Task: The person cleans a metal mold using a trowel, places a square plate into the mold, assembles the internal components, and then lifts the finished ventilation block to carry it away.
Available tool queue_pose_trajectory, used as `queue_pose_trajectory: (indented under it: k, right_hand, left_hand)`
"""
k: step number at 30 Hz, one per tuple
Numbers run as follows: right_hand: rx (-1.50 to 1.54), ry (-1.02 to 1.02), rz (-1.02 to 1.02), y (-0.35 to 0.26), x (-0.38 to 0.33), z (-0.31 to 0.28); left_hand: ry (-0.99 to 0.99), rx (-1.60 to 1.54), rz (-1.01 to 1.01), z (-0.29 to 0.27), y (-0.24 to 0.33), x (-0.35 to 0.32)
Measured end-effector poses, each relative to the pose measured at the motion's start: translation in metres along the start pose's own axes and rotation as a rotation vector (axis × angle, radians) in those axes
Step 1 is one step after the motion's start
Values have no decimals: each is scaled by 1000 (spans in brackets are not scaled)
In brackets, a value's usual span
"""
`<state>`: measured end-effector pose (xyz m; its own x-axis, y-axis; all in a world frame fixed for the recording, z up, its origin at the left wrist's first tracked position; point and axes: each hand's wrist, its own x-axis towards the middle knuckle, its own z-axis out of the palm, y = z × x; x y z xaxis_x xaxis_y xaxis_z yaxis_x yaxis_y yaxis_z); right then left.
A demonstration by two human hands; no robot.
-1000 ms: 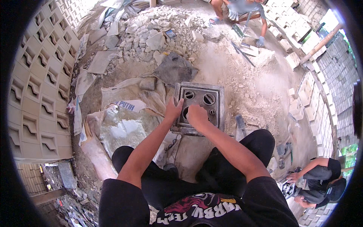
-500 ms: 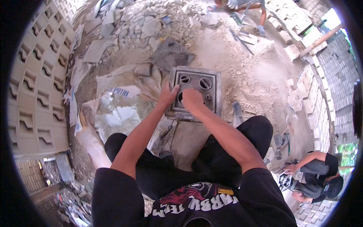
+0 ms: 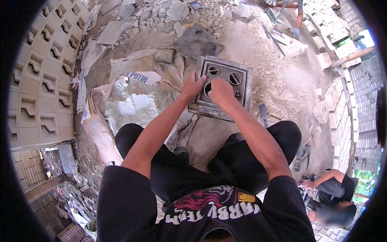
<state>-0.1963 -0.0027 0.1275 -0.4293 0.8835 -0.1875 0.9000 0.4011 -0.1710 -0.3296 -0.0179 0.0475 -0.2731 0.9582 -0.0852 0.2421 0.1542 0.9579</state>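
Observation:
In front of my crossed legs is a square, dark grey mould-like block [image 3: 223,112] with a raised rim and several round recesses, some crossed by a bar. My left hand [image 3: 194,85] grips its left edge, thumb on top and fingers over the side. Closed over the lower-left recess, my right hand [image 3: 221,92] has its fingertips turned down and hidden, so what it holds there cannot be made out. A dark, flat slab [image 3: 197,41] lies on the ground just beyond the block.
At my left lies an open sack [image 3: 94,109] beside pale powder [image 3: 133,104]. Rubble [image 3: 161,18] covers the far ground. A dark-handled tool [image 3: 263,111] rests right of the block. Patterned blocks [image 3: 48,84] form a left wall. Another person [image 3: 334,189] sits at the lower right; another's gloved hand [image 3: 296,33] shows at far right.
The view has shifted, so the scene sits lower right in places. The block looks slightly turned clockwise. Both hands keep their places on it; the right-hand person's arm has moved.

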Motion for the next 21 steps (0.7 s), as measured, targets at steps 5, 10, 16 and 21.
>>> queue_pose_trajectory:
  k: [5, 10, 16, 21]
  right_hand:
    - [-13, 0, -20, -3, -2, -8]
    - [-5, -37, -23, -7, -3, -20]
    - [2, -89, 14, -10, -5, -32]
    - [69, -67, 91, -11, -5, -29]
  left_hand:
    - [26, 4, 16, 0, -1, 2]
    - [-41, 0, -31, -1, -11, 6]
    - [-19, 35, -50, 0, -2, 1]
    - [69, 124, 4, 5, -8, -3]
